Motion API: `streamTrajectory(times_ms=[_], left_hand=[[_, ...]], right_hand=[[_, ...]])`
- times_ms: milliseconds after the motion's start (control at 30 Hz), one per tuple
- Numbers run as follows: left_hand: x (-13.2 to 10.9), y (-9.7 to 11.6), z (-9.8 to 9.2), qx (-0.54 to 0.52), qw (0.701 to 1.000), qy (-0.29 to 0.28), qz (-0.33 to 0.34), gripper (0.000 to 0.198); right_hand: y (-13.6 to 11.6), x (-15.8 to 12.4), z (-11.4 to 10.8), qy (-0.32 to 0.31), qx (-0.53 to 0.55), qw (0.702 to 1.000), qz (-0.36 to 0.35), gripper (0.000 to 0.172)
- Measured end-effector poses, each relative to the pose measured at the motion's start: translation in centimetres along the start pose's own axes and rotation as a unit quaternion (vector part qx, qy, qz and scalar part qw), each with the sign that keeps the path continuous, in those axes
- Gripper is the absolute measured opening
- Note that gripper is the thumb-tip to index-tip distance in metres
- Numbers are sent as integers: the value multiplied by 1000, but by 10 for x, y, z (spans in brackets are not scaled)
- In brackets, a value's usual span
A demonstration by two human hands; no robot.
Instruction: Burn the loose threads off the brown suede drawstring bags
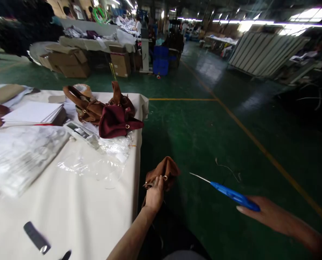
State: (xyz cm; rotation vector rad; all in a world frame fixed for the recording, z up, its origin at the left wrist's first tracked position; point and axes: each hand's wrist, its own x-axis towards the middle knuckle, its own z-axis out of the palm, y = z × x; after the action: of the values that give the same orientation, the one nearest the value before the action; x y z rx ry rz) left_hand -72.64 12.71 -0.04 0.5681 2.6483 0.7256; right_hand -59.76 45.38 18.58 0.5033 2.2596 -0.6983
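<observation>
My left hand point(154, 195) is closed on a small brown handbag point(165, 169), just off the right edge of the white-covered table point(104, 213). A round gold-coloured ring shows on the bag near my fingertips; part of its lower side is hidden by the hand. Out to the right, over the floor, my right hand point(264, 213) grips a blue-handled tool point(234, 195) with a long thin metal tip. That tip points left toward the bag but stays apart from it.
On the table lie brown bags point(92, 110), a dark red bag point(114, 122), white sheets point(32, 112), clear plastic point(96, 164), a plastic-wrapped pile point(22, 155) and a dark strap piece point(36, 236). Cardboard boxes point(71, 63), a blue crate point(161, 60) and a slatted rack point(266, 54) stand beyond.
</observation>
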Motion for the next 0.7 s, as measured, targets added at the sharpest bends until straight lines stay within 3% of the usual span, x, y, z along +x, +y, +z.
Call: streamTrajectory(times_ms=[100, 267, 367, 433, 500, 567, 633, 700], left_hand=[[-7, -3, 9, 67, 996, -60, 22, 59], [-22, 6, 19, 67, 992, -90, 54, 60], [-27, 14, 25, 14, 993, -106, 51, 62], [-27, 13, 28, -103, 991, -80, 4, 60], [-24, 7, 30, -285, 953, -20, -101, 52], [-20, -5, 29, -425, 881, 28, -204, 39], [-17, -19, 26, -491, 832, 39, -256, 33], [-15, -30, 21, -531, 802, 28, -273, 35]], right_hand=[[-25, 4, 1, -23, -17, 999, -29, 42], [-50, 21, 3, -49, -91, 992, -76, 37], [-48, 31, -2, -59, -103, 988, -99, 38], [-39, 35, -7, -41, -116, 989, -81, 38], [-26, 36, -11, -24, -114, 991, -61, 39], [-13, 34, -11, 0, -116, 993, -30, 39], [-4, 30, -5, 2, -116, 993, 0, 40], [-3, 26, 5, -43, -93, 995, -8, 40]])
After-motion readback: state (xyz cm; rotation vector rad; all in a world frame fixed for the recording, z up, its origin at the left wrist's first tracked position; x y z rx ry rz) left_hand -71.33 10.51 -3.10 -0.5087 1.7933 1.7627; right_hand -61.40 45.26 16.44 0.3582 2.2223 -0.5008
